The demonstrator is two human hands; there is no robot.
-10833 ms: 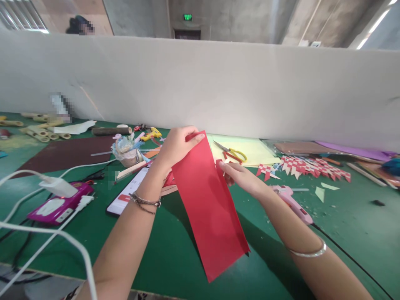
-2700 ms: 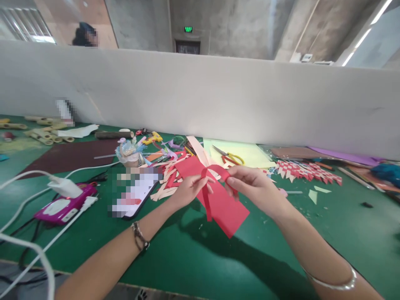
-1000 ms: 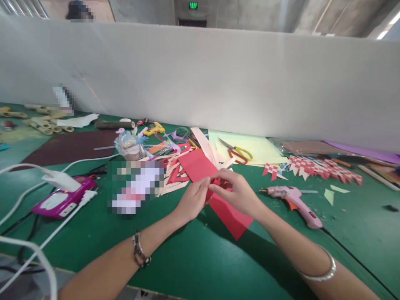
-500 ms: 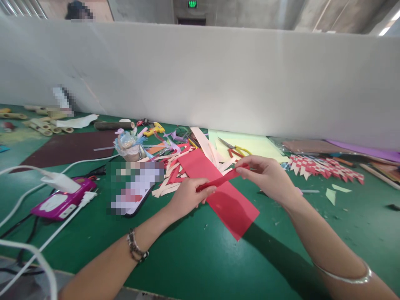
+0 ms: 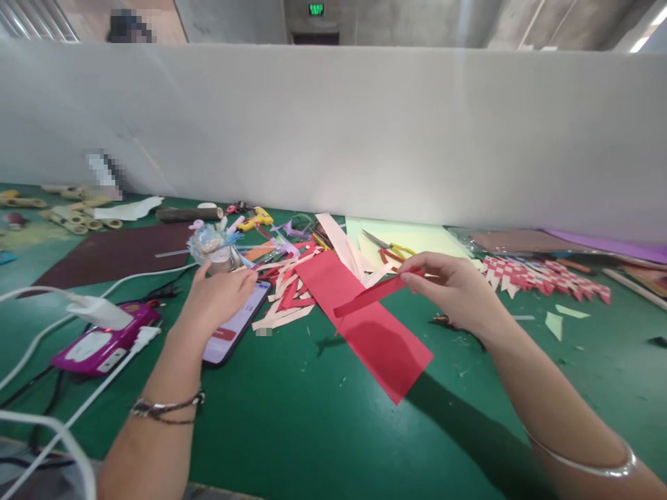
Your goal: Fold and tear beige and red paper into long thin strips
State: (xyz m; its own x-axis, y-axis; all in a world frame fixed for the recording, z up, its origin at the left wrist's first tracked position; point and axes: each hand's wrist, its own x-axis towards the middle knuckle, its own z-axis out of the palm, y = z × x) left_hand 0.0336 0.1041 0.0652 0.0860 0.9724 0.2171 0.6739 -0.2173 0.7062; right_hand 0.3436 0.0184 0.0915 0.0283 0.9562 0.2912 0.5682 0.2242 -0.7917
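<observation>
My right hand (image 5: 442,288) pinches one end of a folded red paper strip (image 5: 367,294) between thumb and fingers. The strip's other end hangs free over a larger red paper sheet (image 5: 396,354), which lies slantwise on the green table. My left hand (image 5: 216,298) is over the phone (image 5: 240,326), fingers apart, close to a small container topped with blue and clear frilly material (image 5: 211,239). It partly covers the phone and the container's lower part. Behind the red sheet lies a heap of pink and red paper strips (image 5: 292,278).
Scissors (image 5: 388,246) rest on pale green paper (image 5: 432,243). A purple power strip (image 5: 109,340) with white cables stands at left. Red-and-white woven paper pieces (image 5: 542,278) lie at right. A yellow glue gun (image 5: 258,219) sits near the white partition (image 5: 333,132).
My left hand has let go of the red strip and moved left, over the phone toward the frilly container. My right hand still holds the strip, nearly in the same place.
</observation>
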